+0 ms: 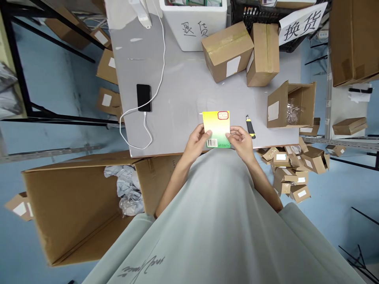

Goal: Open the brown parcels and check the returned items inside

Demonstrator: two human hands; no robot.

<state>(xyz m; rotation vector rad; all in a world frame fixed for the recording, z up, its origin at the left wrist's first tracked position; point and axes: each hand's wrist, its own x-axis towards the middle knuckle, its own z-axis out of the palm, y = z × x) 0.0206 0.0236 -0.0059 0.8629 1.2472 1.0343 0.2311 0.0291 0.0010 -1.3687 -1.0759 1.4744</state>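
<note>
A flat, square yellow-to-green packet is held up in front of me, over the near edge of the table. It bears a barcode low on the left and a red-framed label at the top right. My left hand grips its left side, thumb on the front. On its right side my right hand pinches it the same way. Just right of that hand lies a utility knife, black and yellow. Beyond it stands an opened carton with clear plastic wrap inside.
A white bin, two closed cartons and a black crate stand at the back. A phone with a white cable lies left. Floor: a large open box at left, several small cartons at right.
</note>
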